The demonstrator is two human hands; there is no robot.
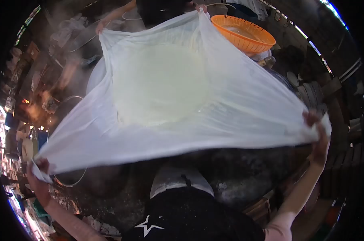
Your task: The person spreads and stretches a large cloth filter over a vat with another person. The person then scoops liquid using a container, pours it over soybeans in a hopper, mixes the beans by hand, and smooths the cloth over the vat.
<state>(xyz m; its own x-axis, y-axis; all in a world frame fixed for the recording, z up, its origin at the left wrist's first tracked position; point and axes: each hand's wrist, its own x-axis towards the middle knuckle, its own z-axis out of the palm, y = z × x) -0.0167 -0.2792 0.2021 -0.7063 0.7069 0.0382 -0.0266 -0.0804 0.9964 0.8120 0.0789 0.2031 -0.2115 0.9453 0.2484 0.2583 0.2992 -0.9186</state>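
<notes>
White cloth (182,141) held out by four corners

The cloth spans the middle of the scene. The left hand (40,168) holds its near left corner, fingers closed on bunched fabric; the right hand (318,134) holds the near right corner likewise. A co-worker's hands (100,28) hold the two far corners; their finger detail cannot be told. The opposed pull presumably raises the edges and centres the pale mass (162,84). An orange basket (235,42) sits far right, beyond the cloth's edge.
</notes>
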